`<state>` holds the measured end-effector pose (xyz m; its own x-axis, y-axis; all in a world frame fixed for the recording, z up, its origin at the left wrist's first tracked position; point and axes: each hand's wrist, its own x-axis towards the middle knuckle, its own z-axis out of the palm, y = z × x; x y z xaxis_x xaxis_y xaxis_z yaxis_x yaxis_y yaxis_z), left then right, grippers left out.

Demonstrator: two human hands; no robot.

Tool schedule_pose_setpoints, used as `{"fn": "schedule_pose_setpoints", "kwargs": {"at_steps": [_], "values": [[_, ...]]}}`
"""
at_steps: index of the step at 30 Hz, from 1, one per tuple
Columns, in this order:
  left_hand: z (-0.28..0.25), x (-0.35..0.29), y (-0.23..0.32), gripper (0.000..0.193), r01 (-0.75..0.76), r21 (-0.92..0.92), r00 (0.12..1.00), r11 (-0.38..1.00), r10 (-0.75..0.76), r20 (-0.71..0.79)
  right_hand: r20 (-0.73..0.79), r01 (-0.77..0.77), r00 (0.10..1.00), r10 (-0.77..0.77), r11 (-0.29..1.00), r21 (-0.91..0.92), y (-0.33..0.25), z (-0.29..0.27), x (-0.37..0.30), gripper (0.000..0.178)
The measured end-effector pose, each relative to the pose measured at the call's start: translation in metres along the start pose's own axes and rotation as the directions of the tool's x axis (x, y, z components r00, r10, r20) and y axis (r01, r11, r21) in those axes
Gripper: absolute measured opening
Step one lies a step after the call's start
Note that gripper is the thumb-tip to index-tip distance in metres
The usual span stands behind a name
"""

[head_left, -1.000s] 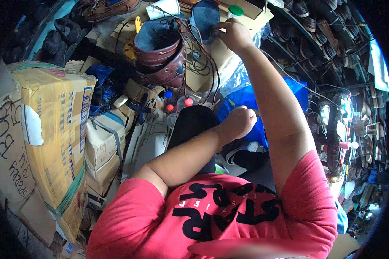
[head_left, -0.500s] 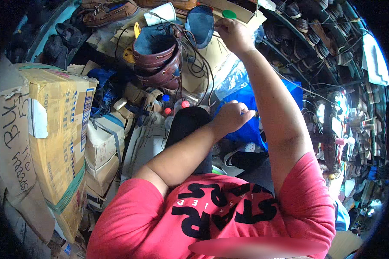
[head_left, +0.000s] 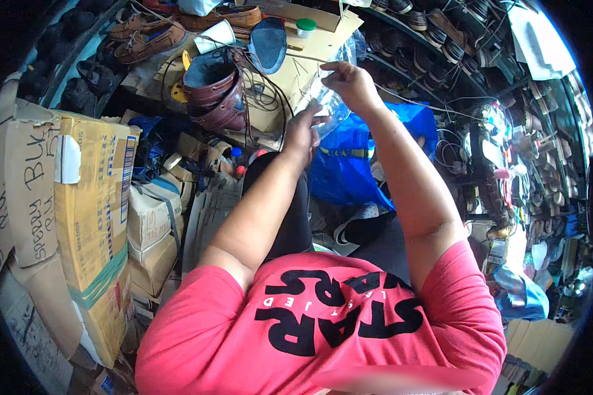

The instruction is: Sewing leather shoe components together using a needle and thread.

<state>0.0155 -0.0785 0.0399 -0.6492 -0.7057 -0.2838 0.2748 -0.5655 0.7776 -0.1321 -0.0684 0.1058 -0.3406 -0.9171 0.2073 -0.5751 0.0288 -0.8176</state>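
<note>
The left hand [head_left: 301, 137] and right hand [head_left: 352, 87] are apart near clear plastic [head_left: 339, 113]; whether either grips anything, I cannot tell. Maroon leather footwear [head_left: 214, 99] stands left, a blue bag [head_left: 339, 179] nearer the body, a white cup [head_left: 214, 37] beyond.

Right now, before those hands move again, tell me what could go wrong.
The loose laces trail near the left hand; it might snag them and drag the maroon shoe pieces.
The green-lidded tub stands beyond the right hand; a forward sweep could knock it over.
</note>
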Motion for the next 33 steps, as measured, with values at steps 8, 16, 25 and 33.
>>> {"fn": "schedule_pose_setpoints", "kwargs": {"at_steps": [8,16,25,33], "values": [[0.001,0.032,0.045,0.023,0.015,-0.278,0.991,0.960,-0.051,-0.123,0.003,0.005,1.000,-0.005,0.999,-0.036,-0.005,0.000,-0.016,0.028],[-0.002,0.068,0.106,0.024,-0.215,-0.100,0.964,0.972,0.194,-0.182,-0.020,-0.124,0.991,0.131,0.968,0.219,0.022,-0.033,-0.030,0.027],[0.008,0.085,0.124,0.048,-0.518,0.855,0.841,0.023,0.195,0.504,0.025,-0.193,0.979,0.204,0.872,0.451,0.013,-0.023,-0.022,0.028],[0.003,0.082,0.121,0.017,-0.411,0.875,0.909,-0.254,-0.047,0.414,-0.017,-0.182,0.973,0.231,0.805,0.564,0.011,-0.036,-0.024,0.028]]}}
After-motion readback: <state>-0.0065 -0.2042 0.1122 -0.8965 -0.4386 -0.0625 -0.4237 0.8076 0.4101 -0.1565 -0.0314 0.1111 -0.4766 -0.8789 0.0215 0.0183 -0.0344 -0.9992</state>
